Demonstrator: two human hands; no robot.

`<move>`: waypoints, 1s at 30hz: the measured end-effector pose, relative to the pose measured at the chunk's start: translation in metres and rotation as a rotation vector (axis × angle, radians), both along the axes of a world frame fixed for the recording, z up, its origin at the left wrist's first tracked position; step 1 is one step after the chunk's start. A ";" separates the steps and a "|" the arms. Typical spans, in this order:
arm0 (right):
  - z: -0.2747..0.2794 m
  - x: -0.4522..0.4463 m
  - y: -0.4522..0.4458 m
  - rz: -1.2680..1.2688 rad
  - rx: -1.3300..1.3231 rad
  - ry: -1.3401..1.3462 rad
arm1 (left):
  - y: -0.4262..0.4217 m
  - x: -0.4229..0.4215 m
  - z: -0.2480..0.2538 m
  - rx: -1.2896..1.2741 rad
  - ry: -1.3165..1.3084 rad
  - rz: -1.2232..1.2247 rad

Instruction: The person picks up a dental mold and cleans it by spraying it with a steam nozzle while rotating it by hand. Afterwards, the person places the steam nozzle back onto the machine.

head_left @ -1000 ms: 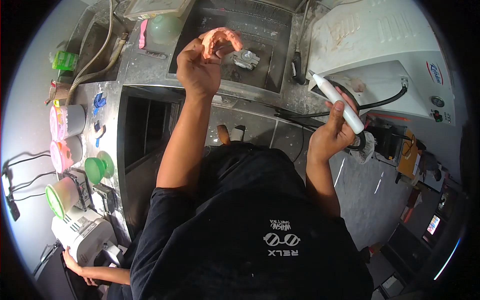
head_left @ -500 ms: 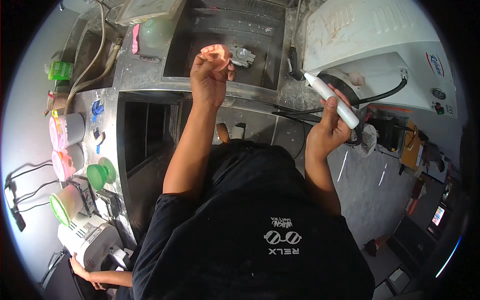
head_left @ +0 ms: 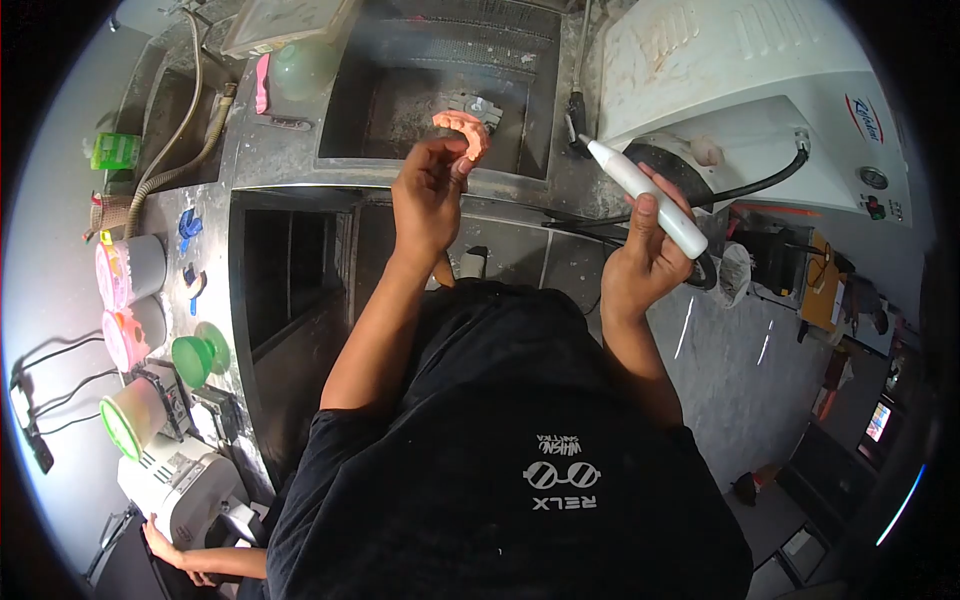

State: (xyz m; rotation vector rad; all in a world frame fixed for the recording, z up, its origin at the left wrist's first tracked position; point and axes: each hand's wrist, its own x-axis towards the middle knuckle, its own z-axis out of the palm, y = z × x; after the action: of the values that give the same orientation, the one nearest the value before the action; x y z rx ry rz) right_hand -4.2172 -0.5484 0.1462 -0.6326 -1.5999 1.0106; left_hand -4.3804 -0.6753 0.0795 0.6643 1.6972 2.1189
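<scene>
Raised at the near edge of a sunken metal basin, my left hand pinches a pinkish-orange dental cast between thumb and fingers. The cast is curved like a dental arch, with tooth shapes along it. My right hand is wrapped around a thick white handpiece, its tapered tip pointing up and left toward the basin. The handpiece and the cast are apart. Behind the cast, a grey metal piece lies in the basin, partly hidden.
A white machine with a black hose stands at the right. Along the left counter are a green bowl, lidded tubs and blue pieces. Another person's hand touches a white device at lower left.
My left hand has drawn slightly closer to me and turned the cast, which now sits further right and lower. My right hand with the handpiece has shifted slightly left.
</scene>
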 end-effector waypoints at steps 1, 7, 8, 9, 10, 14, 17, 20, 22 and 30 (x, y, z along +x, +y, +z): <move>0.000 0.000 -0.001 0.012 0.009 -0.006 | -0.003 0.003 0.001 -0.064 0.041 0.018; -0.001 -0.002 -0.012 0.102 0.032 -0.020 | -0.005 0.013 0.010 -0.153 0.233 0.083; -0.002 -0.002 -0.014 0.127 0.036 -0.032 | -0.004 0.014 0.012 -0.124 0.263 0.089; -0.006 -0.003 -0.016 0.139 0.034 -0.010 | -0.004 0.015 0.013 -0.124 0.262 0.089; -0.006 -0.003 -0.017 0.139 0.033 -0.011 | -0.004 0.016 0.014 -0.073 0.256 0.075; -0.005 -0.002 -0.019 0.158 0.039 -0.040 | -0.002 0.022 0.013 0.041 0.239 0.043; -0.003 -0.003 -0.021 0.174 0.027 -0.022 | -0.004 0.026 0.017 0.034 0.211 -0.011; 0.000 -0.004 -0.023 0.206 0.050 -0.018 | -0.004 0.028 0.013 0.031 0.195 -0.025; 0.000 -0.003 -0.023 0.221 0.072 -0.027 | -0.005 0.029 0.011 0.032 0.199 -0.025; -0.001 0.000 -0.024 0.204 0.059 -0.030 | -0.006 0.034 0.013 0.037 0.170 -0.023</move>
State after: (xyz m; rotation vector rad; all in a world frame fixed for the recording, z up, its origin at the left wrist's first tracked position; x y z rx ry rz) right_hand -4.2176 -0.5728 0.1448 -0.4526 -1.7398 1.1019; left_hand -4.3467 -0.6813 0.0929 0.8941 1.7305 2.1357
